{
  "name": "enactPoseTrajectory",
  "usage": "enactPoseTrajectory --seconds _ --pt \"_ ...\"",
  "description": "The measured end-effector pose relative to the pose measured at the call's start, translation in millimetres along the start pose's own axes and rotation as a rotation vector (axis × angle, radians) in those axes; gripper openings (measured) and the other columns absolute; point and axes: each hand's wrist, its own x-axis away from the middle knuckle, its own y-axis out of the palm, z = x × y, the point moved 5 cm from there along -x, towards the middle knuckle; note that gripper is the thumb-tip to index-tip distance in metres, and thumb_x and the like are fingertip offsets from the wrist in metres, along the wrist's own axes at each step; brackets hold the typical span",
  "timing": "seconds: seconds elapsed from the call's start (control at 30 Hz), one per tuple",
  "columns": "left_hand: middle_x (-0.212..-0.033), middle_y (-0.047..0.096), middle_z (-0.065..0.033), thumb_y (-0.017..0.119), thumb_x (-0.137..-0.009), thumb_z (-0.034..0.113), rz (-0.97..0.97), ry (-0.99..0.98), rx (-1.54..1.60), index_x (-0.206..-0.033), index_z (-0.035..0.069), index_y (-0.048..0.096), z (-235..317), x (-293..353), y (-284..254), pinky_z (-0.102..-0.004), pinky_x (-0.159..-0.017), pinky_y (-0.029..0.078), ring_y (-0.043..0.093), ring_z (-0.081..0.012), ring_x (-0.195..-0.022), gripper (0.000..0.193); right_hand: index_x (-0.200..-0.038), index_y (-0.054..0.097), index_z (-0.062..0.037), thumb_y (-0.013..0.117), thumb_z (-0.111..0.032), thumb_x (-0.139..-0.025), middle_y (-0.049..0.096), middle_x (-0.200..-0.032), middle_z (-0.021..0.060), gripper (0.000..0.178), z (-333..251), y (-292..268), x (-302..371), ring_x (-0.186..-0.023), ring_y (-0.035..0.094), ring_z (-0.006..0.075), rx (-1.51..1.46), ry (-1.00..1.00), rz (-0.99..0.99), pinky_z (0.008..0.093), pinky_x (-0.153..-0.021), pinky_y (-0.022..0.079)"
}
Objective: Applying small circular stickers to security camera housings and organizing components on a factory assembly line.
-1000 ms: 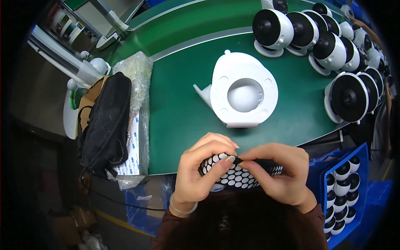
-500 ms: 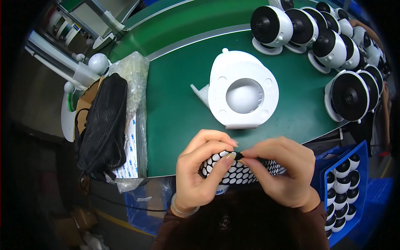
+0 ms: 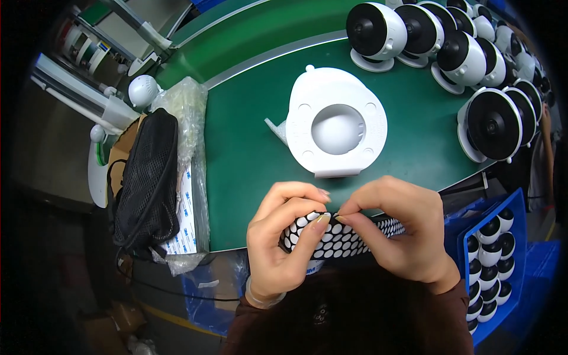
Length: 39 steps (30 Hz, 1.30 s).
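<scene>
Head view shows your left hand (image 3: 277, 248) grasping the dotted sheet (image 3: 338, 244) between thumb and fingers. Your right hand (image 3: 405, 234) pinches its top edge, just beside your left thumb; what exactly lies between those tips is too small to tell. Compared with a second ago, that pinch is slightly higher, so you are probably still working the edge. The white housing (image 3: 300, 136) lies beyond your fingers, untouched.

left hand (image 3: 281, 245): fingers curled, thumb opposed | right hand (image 3: 407, 228): thumb and forefinger pinched together
</scene>
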Motion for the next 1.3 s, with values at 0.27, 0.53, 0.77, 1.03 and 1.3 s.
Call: enactPoseTrajectory --seconds 0.27,0.53,0.77,1.03,1.3 --pt "-0.100 0.051 -0.0138 0.058 -0.074 -0.002 0.058 -0.050 0.022 -0.083 -0.005 0.058 -8 -1 -7 -0.0274 -0.079 0.041 0.053 -0.0196 -0.089 0.009 -0.077 0.058 -0.0019 0.063 0.008 -0.063 0.061 -0.077 0.0091 0.018 -9 9 -3 -0.065 0.060 0.0216 0.171 -0.124 0.004 0.0281 -0.060 0.048" --pt "-0.106 0.054 -0.0172 0.059 -0.076 0.002 0.077 -0.096 0.052 -0.082 -0.004 0.059 -19 -8 -5 -0.0280 -0.082 0.040 0.054 -0.0222 -0.094 0.009 -0.078 0.058 0.0017 0.062 0.006 -0.070 0.062 -0.078 0.0098 0.010 -2 9 -29 -0.066 0.058 0.0146 0.205 -0.021 0.120 0.0229 -0.062 0.045" --pt "-0.102 0.056 -0.0144 0.060 -0.076 0.003 0.080 -0.125 0.105 -0.084 -0.003 0.059 -24 -9 -2 -0.0273 -0.079 0.041 0.054 -0.0207 -0.089 0.010 -0.075 0.059 0.0007 0.063 0.002 -0.071 0.060 -0.070 0.0054 0.006 -1 13 -36 -0.059 0.053 0.0103 0.260 -0.042 0.185 0.0200 -0.055 0.041" --pt "-0.101 0.057 -0.0147 0.060 -0.075 0.003 0.069 -0.062 0.062 -0.084 -0.003 0.059 -23 -12 -2 -0.0297 -0.079 0.040 0.053 -0.0248 -0.091 0.011 -0.073 0.058 0.0008 0.063 0.002 -0.071 0.059 -0.069 0.0047 0.005 -1 17 -37 -0.059 0.052 0.0090 0.285 -0.041 0.196 0.0193 -0.055 0.040" --pt "-0.103 0.057 -0.0161 0.061 -0.073 0.002 0.039 0.004 -0.055 -0.081 -0.003 0.058 -14 -8 -11 -0.0316 -0.081 0.040 0.053 -0.0271 -0.093 0.010 -0.089 0.053 0.0026 0.059 0.003 -0.076 0.059 -0.071 0.0057 0.014 -1 16 -41 -0.066 0.058 0.0099 0.173 0.107 0.171 0.0195 -0.061 0.045"
